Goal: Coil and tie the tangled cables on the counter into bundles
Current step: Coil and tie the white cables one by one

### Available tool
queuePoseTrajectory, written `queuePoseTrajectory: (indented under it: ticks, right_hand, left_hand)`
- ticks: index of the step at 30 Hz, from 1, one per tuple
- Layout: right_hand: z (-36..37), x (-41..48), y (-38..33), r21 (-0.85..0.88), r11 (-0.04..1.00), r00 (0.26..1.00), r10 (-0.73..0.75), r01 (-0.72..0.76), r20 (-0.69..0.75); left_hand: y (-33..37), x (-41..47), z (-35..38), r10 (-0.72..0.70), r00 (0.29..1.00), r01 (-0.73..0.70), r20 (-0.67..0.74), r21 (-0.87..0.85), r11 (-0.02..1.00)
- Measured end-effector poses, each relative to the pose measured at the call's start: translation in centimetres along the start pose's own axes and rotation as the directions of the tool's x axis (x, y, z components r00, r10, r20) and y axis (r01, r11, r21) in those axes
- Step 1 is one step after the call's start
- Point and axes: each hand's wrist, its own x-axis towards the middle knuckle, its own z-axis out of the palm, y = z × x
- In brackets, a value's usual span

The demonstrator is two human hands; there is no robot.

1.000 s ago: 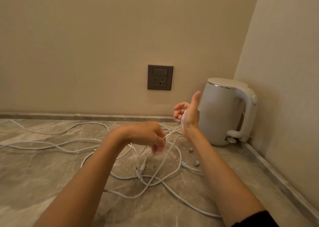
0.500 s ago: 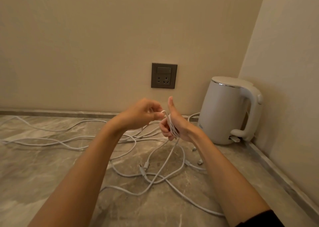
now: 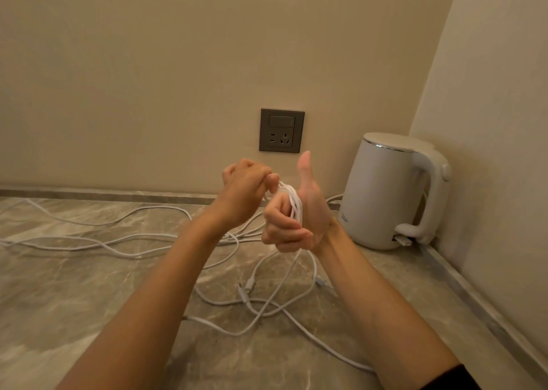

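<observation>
**A:** Where is the cable?

**B:** White cable loops (image 3: pixel 293 205) lie across the palm of the right hand (image 3: pixel 310 220), raised above the table (image 3: pixel 74 300). They run roughly upright. Its fingers (image 3: pixel 281 228) curl over them, thumb straight up.

**A:** And the other hand?

**B:** The left hand (image 3: pixel 246 191) is just beside, pinching a strand at the loops' top.

**A:** Around them?

**B:** Loose cables (image 3: pixel 118 240) trail left and towards the viewer. A white kettle (image 3: pixel 385 194) fills the right corner, where two walls bound the table.
</observation>
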Motion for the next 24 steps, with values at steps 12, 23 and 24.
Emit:
queuePoseTrajectory:
  ticks: [12, 23, 24]
  right_hand:
    - [-0.4, -1.7, -1.4, 0.389, 0.697, 0.796, -0.561, 0.603, -0.228]
    - [-0.1, -1.1, -2.3, -0.205, 0.666, 0.279, -0.544, 0.717, -0.791]
    - [-0.3, -1.3, -2.3, -0.267, 0.712, 0.268, -0.543, 0.65, -0.796]
  left_hand:
    - [-0.2, -0.7, 1.0, -0.131, 0.792, 0.011, 0.596, 0.202, 0.979]
    - [2.1, -0.5, 0.0, -0.085, 0.727, -0.056, 0.682, 0.182, 0.982]
    - [2.1, -0.5, 0.0, -0.08, 0.721, -0.035, 0.689, 0.151, 0.988]
